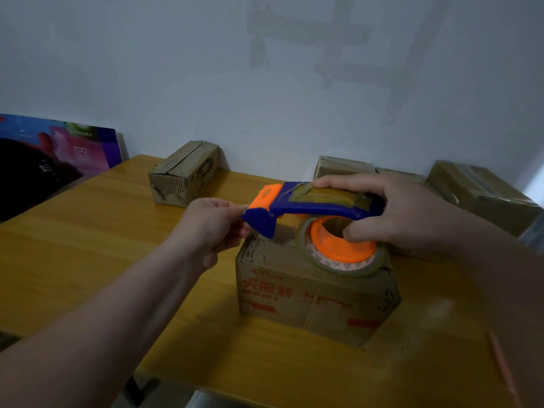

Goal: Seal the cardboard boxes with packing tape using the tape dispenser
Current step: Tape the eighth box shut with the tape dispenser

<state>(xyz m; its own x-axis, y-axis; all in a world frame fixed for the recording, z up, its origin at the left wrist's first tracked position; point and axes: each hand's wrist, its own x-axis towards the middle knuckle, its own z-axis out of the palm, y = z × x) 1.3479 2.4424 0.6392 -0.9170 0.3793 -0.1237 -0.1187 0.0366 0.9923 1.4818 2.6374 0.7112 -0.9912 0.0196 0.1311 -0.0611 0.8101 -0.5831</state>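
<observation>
- Over cardboard box (312, 293), tape dispenser (312, 206) lies 9-to-3 o'clock, cutter end at 9.
- Right hand (391, 213) grips handle, 3 o'clock end.
- Left hand (212, 228) pinches at cutter end, likely the tape tail.
- Box just below both hands; left nearer its 9 o'clock edge.

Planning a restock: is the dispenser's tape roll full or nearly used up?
Nearly used up: the tape roll shows only a thin layer around its core.

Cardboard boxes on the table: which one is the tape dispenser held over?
The brown cardboard box with red print, nearest the camera; the blue-and-orange tape dispenser is above it. The other boxes stand farther back.
</observation>
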